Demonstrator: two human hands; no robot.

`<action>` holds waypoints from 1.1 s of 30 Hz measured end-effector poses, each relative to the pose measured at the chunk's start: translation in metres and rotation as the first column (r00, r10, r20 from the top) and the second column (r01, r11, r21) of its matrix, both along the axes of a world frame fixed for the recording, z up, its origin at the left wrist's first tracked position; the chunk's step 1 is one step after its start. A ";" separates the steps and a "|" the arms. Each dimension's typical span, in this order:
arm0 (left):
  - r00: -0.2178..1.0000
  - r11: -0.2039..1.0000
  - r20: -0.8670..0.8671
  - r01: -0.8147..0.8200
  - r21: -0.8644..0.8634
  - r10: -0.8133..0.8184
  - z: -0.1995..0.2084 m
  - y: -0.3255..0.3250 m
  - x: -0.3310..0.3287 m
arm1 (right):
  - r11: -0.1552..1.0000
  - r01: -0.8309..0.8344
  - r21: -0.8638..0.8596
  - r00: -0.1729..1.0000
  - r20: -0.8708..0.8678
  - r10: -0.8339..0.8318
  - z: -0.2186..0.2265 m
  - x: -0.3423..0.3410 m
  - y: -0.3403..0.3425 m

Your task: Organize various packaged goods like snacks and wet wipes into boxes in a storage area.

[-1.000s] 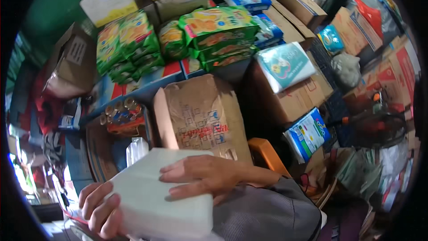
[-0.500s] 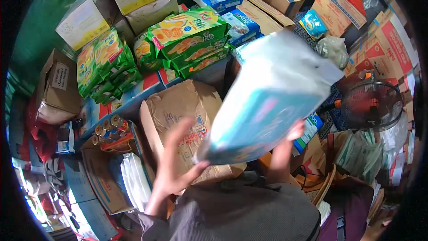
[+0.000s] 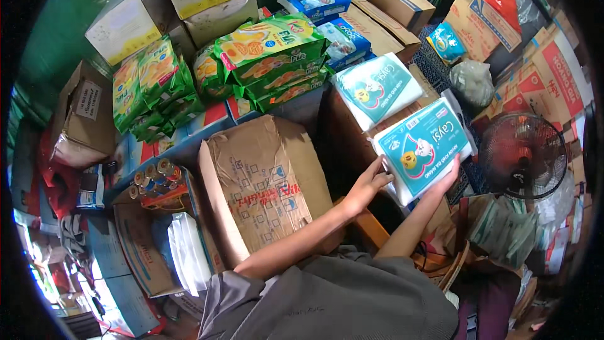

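Note:
A white and teal pack of dry wipes [image 3: 420, 151], with cartoon animals on its face, lies tilted between my hands. My right hand [image 3: 445, 181] supports it at the lower right edge, thumb lying on the front and the other fingers beneath, mostly hidden. Against its lower left edge are the curled fingers of my left hand [image 3: 374, 186]. Just beyond it, a matching teal pack [image 3: 379, 88] rests on a brown carton [image 3: 428, 88]. A large taped cardboard box [image 3: 267, 182] stands left of my hands, under my left forearm.
Green packs of snacks [image 3: 270, 47] are stacked at the back, with blue packs [image 3: 343, 41] beside them. A black fan [image 3: 524, 156] stands at the right. At the left, an open carton [image 3: 135, 249] holds jars [image 3: 167, 169] and white packs [image 3: 187, 255].
The pack has moved down and right from its raised, blurred position, and its teal face now shows. My left hand, earlier spread and apart, has come across to its left edge.

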State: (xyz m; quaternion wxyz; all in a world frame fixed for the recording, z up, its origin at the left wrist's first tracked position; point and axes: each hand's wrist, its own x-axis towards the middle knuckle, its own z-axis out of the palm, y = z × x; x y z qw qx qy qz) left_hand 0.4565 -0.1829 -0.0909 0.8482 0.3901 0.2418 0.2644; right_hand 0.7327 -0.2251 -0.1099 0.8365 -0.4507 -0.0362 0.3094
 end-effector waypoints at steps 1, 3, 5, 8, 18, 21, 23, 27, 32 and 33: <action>0.996 0.996 -0.003 0.089 0.011 -0.089 -0.001 0.004 0.003 | 1.000 0.005 -0.012 1.000 -0.015 -0.006 -0.010 0.007 0.002; 0.995 0.997 -0.069 0.073 0.011 -0.072 0.000 0.004 0.008 | 0.988 0.109 -0.112 0.986 0.138 -0.093 -0.027 0.022 0.011; 0.990 0.997 -0.118 0.076 -0.008 -0.077 0.001 0.003 0.009 | 0.836 0.466 -0.291 0.838 0.448 -0.311 -0.049 0.022 0.028; 0.992 1.000 -0.127 0.022 0.010 -0.021 0.002 0.008 0.009 | 0.776 0.521 -0.355 0.792 0.540 -0.285 -0.061 0.021 0.029; 0.766 0.587 -0.437 0.097 0.804 0.472 0.009 0.100 0.006 | 0.572 0.682 -0.456 0.573 0.819 -0.030 -0.054 0.010 0.030; 0.779 0.698 -0.565 0.245 0.673 0.272 0.006 0.108 0.008 | 0.802 0.460 -0.380 0.731 0.675 -0.100 -0.061 0.011 0.034; 0.768 0.685 -0.618 0.358 0.634 0.170 0.000 0.107 0.010 | 0.720 0.546 -0.428 0.618 0.786 -0.001 -0.066 0.009 0.039; 0.804 0.651 -0.553 0.302 0.697 0.218 -0.014 0.093 0.010 | 0.754 0.467 -0.463 0.633 0.770 0.081 -0.066 0.006 0.039; 0.806 0.663 -0.561 0.317 0.678 0.188 -0.022 0.094 0.007 | 0.791 0.374 -0.484 0.621 0.764 0.174 -0.062 -0.001 0.042; 0.791 0.678 -0.584 0.330 0.657 0.181 -0.021 0.094 0.006 | 0.757 0.426 -0.495 0.587 0.788 0.185 -0.062 -0.001 0.041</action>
